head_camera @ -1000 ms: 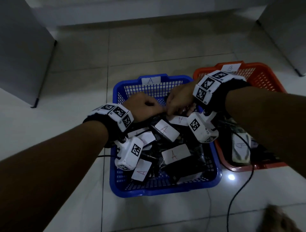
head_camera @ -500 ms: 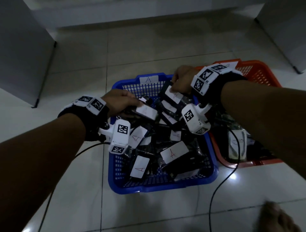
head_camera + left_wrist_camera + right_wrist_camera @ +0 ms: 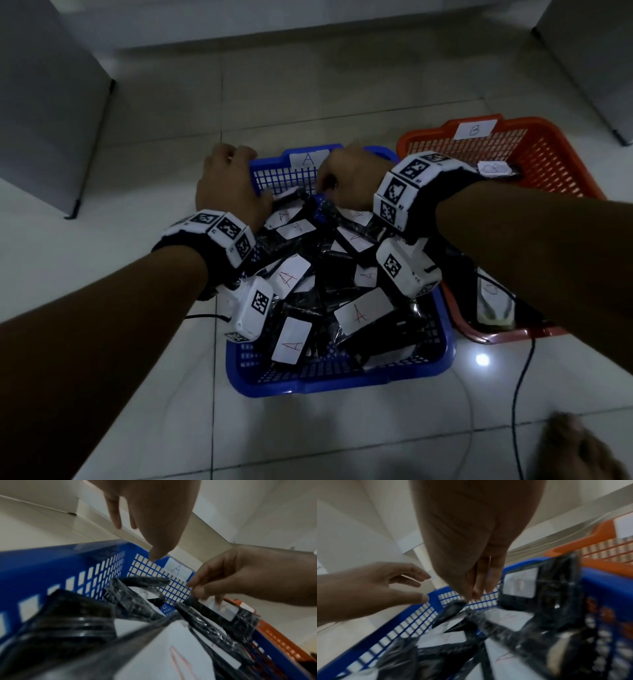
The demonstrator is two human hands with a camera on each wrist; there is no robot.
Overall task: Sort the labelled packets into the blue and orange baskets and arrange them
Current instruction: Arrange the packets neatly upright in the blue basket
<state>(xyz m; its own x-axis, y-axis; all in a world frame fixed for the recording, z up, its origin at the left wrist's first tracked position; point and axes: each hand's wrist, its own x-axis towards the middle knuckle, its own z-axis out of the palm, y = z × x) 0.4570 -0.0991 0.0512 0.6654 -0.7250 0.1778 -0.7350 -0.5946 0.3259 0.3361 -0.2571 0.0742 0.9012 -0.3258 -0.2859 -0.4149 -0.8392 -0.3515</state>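
The blue basket (image 3: 342, 383), tagged A, holds several black packets (image 3: 363, 311) with white A labels. Beside it on the right stands the orange basket (image 3: 565, 144), tagged B. My left hand (image 3: 229, 178) hovers over the blue basket's far left corner with relaxed fingers (image 3: 115, 517) and holds nothing. At the far wall of the blue basket, my right hand (image 3: 349, 178) has its fingertips (image 3: 474, 591) bunched together. They pinch the upper edge of a black labelled packet (image 3: 214, 609) that leans among the others.
The orange basket has a few packets inside (image 3: 493, 301), one labelled B (image 3: 495, 168) near its rim. Black cables (image 3: 517, 394) trail over the tiled floor. A bare foot (image 3: 582, 448) is at the bottom right. Grey panels (image 3: 44, 102) flank the floor.
Both hands moved to the far end of the blue basket. The left hand let go of the packet it held. The right hand lowered its raised packet into the basket.
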